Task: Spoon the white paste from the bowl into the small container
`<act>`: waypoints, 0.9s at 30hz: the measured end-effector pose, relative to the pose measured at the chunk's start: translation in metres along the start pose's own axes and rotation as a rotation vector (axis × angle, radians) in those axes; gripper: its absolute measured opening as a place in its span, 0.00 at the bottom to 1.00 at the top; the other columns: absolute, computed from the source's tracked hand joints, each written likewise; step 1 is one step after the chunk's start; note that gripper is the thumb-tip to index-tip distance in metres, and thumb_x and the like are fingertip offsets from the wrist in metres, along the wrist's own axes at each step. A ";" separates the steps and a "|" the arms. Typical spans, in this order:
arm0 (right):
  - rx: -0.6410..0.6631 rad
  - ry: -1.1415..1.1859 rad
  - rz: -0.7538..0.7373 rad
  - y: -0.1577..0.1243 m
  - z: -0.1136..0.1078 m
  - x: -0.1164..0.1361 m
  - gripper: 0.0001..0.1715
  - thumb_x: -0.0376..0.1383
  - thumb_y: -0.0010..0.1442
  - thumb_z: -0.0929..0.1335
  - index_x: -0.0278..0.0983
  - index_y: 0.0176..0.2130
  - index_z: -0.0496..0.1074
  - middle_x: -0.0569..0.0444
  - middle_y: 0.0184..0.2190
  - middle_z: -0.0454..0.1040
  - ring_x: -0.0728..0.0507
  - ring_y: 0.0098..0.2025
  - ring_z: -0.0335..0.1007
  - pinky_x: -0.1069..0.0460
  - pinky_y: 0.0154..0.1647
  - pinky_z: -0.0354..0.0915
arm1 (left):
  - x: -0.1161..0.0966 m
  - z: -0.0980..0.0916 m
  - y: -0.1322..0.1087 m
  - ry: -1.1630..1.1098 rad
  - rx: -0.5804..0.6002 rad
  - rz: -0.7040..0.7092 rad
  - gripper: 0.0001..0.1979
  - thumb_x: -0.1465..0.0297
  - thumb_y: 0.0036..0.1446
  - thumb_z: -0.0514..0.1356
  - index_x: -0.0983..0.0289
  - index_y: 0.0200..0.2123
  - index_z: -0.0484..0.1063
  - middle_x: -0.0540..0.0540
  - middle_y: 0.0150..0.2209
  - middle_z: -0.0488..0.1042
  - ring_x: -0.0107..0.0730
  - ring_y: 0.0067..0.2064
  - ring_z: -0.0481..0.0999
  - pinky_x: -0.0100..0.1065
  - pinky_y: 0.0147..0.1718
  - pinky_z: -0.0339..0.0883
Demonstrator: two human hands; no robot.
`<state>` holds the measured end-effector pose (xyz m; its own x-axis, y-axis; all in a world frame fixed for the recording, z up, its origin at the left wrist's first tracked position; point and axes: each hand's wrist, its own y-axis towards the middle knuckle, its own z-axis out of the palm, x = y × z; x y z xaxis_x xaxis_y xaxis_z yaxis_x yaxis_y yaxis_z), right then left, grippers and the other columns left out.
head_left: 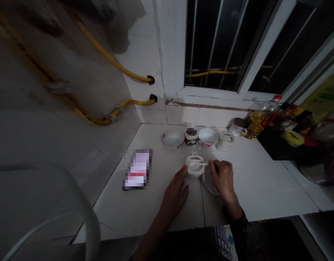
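A small white lidded jar (194, 166) stands on the white tiled counter (254, 188), its hinged lid tipped back. My left hand (175, 194) grips the jar low on its near side. A white spoon (195, 164) rests with its bowl in the jar's mouth and its handle pointing right. My right hand (222, 177) pinches the end of that handle. Under my right palm lies a shallow, pale round dish or lid (209, 185), partly hidden by the hand. The jar's contents look white, though the spoon hides most of them.
Along the back wall stand two white bowls (172, 138), a dark-labelled jar (191, 133) and small white cups (225, 141). A cooking oil bottle (256, 125) stands back right. A phone (137, 169) with a blurred screen lies left. Yellow hoses (115, 59) run along the wall.
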<state>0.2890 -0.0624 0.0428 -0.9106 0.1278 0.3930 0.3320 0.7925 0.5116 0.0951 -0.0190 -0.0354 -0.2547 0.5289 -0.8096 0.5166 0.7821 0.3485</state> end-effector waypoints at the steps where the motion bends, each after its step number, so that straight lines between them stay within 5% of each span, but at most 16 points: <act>1: -0.002 0.012 -0.006 0.000 -0.002 0.000 0.26 0.45 0.70 0.59 0.40 0.23 0.68 0.55 0.19 0.74 0.46 0.25 0.67 0.46 0.49 0.59 | 0.000 0.000 0.000 0.002 0.002 0.001 0.34 0.76 0.60 0.53 0.53 0.68 0.51 0.58 0.65 0.63 0.38 0.61 0.70 0.39 0.52 0.73; 8: -0.057 0.176 -0.006 -0.004 -0.023 0.007 0.23 0.44 0.69 0.60 0.40 0.25 0.69 0.58 0.22 0.74 0.48 0.25 0.67 0.45 0.55 0.60 | 0.001 0.001 -0.001 0.000 0.000 -0.010 0.34 0.76 0.60 0.53 0.53 0.68 0.50 0.58 0.65 0.63 0.38 0.61 0.70 0.39 0.51 0.74; 14: -0.022 0.237 0.080 -0.008 -0.043 -0.020 0.25 0.49 0.67 0.62 0.40 0.22 0.67 0.56 0.21 0.72 0.45 0.30 0.69 0.49 0.41 0.64 | 0.001 0.002 -0.001 0.009 -0.004 -0.026 0.35 0.76 0.60 0.53 0.52 0.68 0.50 0.57 0.65 0.63 0.38 0.61 0.71 0.39 0.52 0.74; 21: 0.232 -0.013 0.011 -0.023 -0.070 -0.067 0.30 0.50 0.70 0.57 0.40 0.22 0.66 0.54 0.20 0.69 0.45 0.25 0.65 0.51 0.32 0.59 | 0.000 -0.001 -0.001 0.032 0.000 0.004 0.33 0.75 0.61 0.52 0.53 0.68 0.50 0.58 0.65 0.63 0.39 0.61 0.71 0.39 0.52 0.74; 27: 0.137 -0.235 -0.159 -0.022 -0.066 -0.069 0.28 0.44 0.71 0.56 0.39 0.24 0.67 0.53 0.19 0.71 0.44 0.25 0.66 0.49 0.40 0.57 | 0.000 0.002 -0.001 0.041 -0.019 -0.013 0.33 0.74 0.61 0.52 0.53 0.68 0.50 0.58 0.64 0.64 0.40 0.61 0.71 0.39 0.50 0.75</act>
<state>0.3605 -0.1277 0.0549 -0.9857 0.1172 0.1207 0.1589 0.8847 0.4382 0.0956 -0.0204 -0.0368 -0.2944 0.5315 -0.7943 0.4974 0.7949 0.3476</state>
